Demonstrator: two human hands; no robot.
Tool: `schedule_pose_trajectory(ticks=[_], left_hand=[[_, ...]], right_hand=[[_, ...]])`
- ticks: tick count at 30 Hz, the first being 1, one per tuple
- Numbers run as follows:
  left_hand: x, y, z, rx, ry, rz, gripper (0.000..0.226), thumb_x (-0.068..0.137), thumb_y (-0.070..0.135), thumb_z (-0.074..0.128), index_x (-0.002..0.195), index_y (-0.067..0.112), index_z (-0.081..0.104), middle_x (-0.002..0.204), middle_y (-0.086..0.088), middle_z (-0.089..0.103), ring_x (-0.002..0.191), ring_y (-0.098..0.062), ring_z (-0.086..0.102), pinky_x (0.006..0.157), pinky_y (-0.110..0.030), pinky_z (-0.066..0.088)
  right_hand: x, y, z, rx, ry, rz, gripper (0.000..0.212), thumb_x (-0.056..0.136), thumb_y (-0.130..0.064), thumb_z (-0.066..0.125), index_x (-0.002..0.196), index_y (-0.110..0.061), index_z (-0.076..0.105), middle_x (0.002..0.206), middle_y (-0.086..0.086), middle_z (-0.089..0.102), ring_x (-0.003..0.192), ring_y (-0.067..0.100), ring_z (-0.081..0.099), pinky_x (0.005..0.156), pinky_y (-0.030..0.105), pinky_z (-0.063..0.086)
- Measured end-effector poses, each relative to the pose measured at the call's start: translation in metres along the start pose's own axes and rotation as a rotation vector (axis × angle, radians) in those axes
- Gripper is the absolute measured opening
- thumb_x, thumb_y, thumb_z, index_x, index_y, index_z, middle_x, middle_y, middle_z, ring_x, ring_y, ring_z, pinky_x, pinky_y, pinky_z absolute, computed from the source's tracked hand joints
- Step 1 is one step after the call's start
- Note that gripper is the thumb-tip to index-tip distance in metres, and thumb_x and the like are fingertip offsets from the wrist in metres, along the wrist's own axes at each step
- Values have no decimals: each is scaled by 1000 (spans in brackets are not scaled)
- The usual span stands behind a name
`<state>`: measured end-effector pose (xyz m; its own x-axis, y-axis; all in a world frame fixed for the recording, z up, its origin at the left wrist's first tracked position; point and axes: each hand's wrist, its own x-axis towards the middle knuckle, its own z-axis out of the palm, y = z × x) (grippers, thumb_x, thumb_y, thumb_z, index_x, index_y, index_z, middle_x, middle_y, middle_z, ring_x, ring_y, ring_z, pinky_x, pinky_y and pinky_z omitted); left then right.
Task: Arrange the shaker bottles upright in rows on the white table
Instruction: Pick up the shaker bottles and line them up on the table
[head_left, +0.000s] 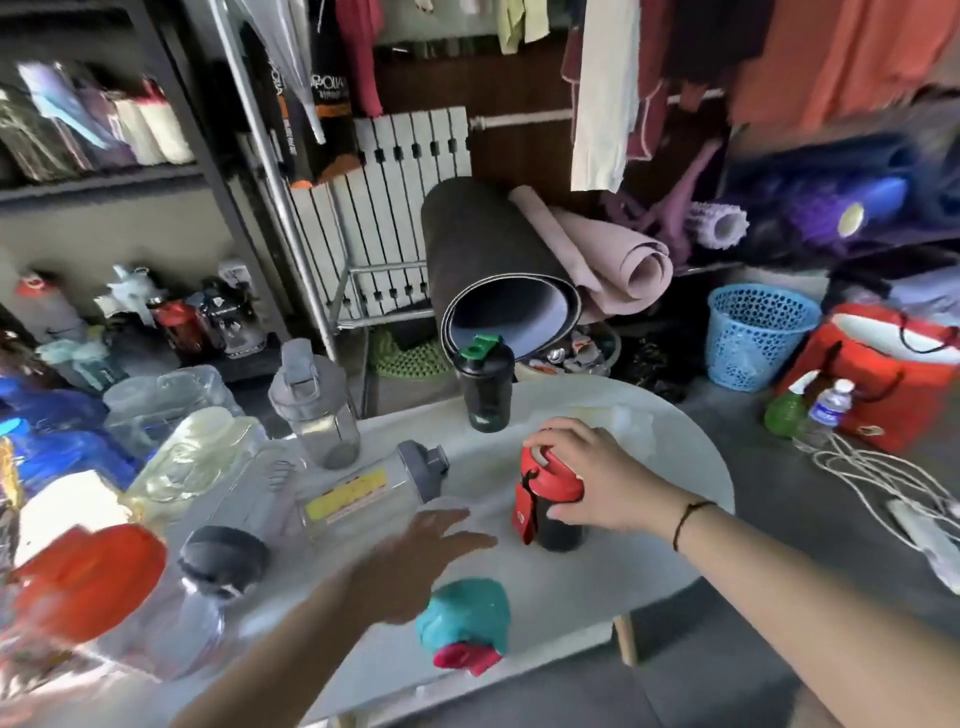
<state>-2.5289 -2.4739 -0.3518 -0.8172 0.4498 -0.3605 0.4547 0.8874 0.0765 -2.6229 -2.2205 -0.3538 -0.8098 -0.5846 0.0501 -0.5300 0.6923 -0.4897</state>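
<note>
My right hand (597, 475) grips the red lid of a dark shaker bottle (550, 499) standing upright on the white table (675, 467). My left hand (415, 556) hovers open over the table, fingers spread, just below a clear bottle with a grey lid and yellow label (374, 488) that lies on its side. A dark bottle with a green cap (485, 382) stands upright at the far edge. A clear grey-lidded bottle (314, 405) stands to its left. A teal-lidded bottle (462, 623), a black-lidded clear one (208, 592) and an orange-lidded one (88, 582) are nearer me.
Clear plastic packs (176, 436) crowd the table's left side. Rolled mats (498, 270) lean behind the table. On the floor at the right are a blue basket (758, 332), a red bag (883, 374) and white cables (883, 483). A shelf of more bottles (171, 312) stands at the left.
</note>
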Motion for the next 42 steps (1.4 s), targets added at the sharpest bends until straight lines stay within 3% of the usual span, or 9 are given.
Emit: schedule_pose_trajectory(ticks=[4, 13, 16, 20, 24, 28, 33, 37, 42], left_hand=[[15, 17, -24, -414, 160, -200, 68, 89, -3, 44, 149, 28, 34, 157, 2, 33, 142, -16, 33, 112, -22, 26], [73, 59, -17, -625, 315, -266, 113, 74, 39, 72, 151, 37, -10, 144, 0, 46, 107, -21, 59, 68, -12, 43], [82, 50, -13, -678, 297, -326, 117, 73, 44, 73, 152, 35, -13, 151, 1, 42, 124, -22, 53, 88, -20, 42], [83, 34, -19, -735, 262, -326, 121, 71, 35, 79, 151, 40, -11, 153, -1, 39, 123, -25, 54, 93, -31, 51], [88, 11, -29, -693, 349, -328, 96, 81, 13, 66, 153, 38, 6, 151, 0, 40, 120, -18, 52, 88, -23, 47], [105, -7, -60, -966, 611, -450, 62, 87, 10, 60, 142, 30, 40, 126, 3, 54, 96, -12, 55, 62, -14, 42], [120, 14, -94, -1194, 755, -380, 21, 94, 27, 54, 112, 26, 66, 101, 1, 67, 91, -18, 61, 77, -29, 47], [118, 45, -92, -1016, 672, -174, 15, 90, 52, 51, 100, 47, 62, 107, 17, 63, 97, 1, 60, 79, -18, 49], [136, 7, -118, -558, 888, -297, 42, 82, 25, 65, 124, 33, 59, 128, 2, 52, 117, -20, 52, 94, -23, 38]], right_hand=[[-3, -6, 0, -15, 27, 21, 79, 66, -33, 78, 134, -40, 38, 141, -8, 30, 133, 19, 33, 106, 26, 22], [-4, 1, -8, 187, -78, 81, 97, 63, -54, 75, 139, -61, 16, 158, -16, 9, 146, 19, 15, 118, 40, 21], [-14, 5, -15, 563, -25, 119, 78, 67, -63, 70, 123, -78, 19, 149, -32, 20, 138, 2, 25, 110, 27, 31], [-25, 34, -24, 819, 403, 274, 70, 81, -52, 66, 141, -53, 29, 148, -28, 32, 131, 4, 39, 102, 26, 31], [-23, 76, -17, 794, 793, 702, 80, 84, -38, 69, 149, -22, 27, 154, 5, 33, 138, 21, 34, 110, 36, 30], [-5, 97, 2, 947, 664, 1079, 108, 69, -61, 73, 151, -13, 20, 149, 19, 38, 131, 38, 43, 107, 49, 39], [25, 96, 10, 1045, 474, 1105, 119, 55, -79, 67, 150, -27, 17, 150, 15, 33, 124, 41, 43, 81, 51, 49], [47, 101, 11, 1155, 489, 1114, 105, 55, -69, 76, 135, -20, 30, 138, 14, 38, 121, 44, 42, 61, 51, 57], [53, 104, 8, 1294, 566, 1058, 77, 63, -47, 83, 113, -20, 32, 127, 13, 39, 109, 38, 44, 63, 44, 56]])
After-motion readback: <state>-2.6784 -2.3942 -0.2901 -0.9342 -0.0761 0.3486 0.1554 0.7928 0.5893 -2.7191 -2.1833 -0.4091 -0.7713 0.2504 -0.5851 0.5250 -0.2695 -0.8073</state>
